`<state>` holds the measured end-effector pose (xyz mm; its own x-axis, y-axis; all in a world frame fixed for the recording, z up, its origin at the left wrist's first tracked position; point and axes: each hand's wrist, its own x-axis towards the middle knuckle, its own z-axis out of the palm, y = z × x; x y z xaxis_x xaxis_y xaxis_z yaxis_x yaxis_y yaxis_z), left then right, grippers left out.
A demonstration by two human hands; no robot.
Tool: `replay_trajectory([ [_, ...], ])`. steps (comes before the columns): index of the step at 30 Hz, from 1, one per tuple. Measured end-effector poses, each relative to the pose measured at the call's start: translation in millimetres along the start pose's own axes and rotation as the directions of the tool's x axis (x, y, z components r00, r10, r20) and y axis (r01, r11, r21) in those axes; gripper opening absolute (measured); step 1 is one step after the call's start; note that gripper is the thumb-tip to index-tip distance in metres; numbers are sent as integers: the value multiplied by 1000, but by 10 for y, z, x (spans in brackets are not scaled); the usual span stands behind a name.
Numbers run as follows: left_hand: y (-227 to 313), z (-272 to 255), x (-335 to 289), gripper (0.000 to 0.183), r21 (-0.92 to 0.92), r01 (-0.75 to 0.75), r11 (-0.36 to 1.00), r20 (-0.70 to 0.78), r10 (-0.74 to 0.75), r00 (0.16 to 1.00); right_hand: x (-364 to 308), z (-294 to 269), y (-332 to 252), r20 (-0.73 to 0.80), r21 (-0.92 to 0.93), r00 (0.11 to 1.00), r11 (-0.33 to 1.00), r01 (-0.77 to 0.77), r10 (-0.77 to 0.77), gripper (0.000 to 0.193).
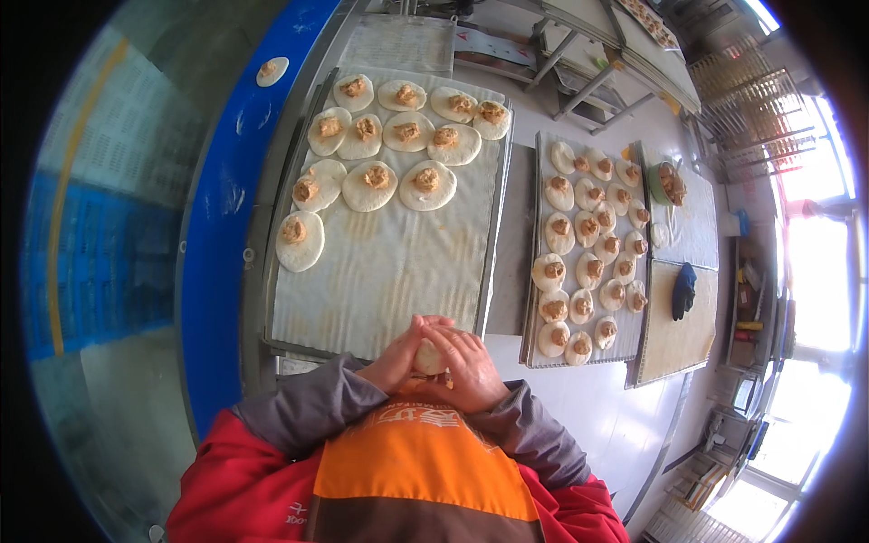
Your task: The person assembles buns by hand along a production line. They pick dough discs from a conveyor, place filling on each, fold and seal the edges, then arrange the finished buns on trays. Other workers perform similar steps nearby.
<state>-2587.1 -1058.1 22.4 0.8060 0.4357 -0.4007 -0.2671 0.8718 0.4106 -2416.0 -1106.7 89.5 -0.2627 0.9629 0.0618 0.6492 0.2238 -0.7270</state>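
Close to my apron, a piece of pale dough sits between my two hands. My left hand closes round it from the left, and my right hand wraps it from the right, fingertips meeting over the top. Most of the dough is hidden by the fingers. Just beyond them lies a lined tray. Several flat dough rounds, each topped with a lump of brownish filling, cover its far half and left side.
To the right, a second tray carries many smaller filled rounds. Beyond it are a green bowl of filling and a dark glove on a board. A blue conveyor belt runs along the left, bearing one filled round.
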Motion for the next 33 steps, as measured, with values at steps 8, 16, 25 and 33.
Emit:
replay_trajectory([
  [8,769,-126,-261,40,422,-158,893,-181,254,950,242,59,783,-273,-37,958,994,-102,88,56],
  [16,3024,-2098,-495,20,764,-332,553,-427,820,381,218,-25,944,-156,-140,955,952,-273,251,89],
  [25,3889,-4152,-305,87,789,527,315,-473,859,195,593,-369,563,-266,-116,900,915,-385,345,44],
  [33,3541,-4045,-990,40,919,258,297,-384,819,426,1267,-365,457,-176,-63,940,949,-307,293,35],
])
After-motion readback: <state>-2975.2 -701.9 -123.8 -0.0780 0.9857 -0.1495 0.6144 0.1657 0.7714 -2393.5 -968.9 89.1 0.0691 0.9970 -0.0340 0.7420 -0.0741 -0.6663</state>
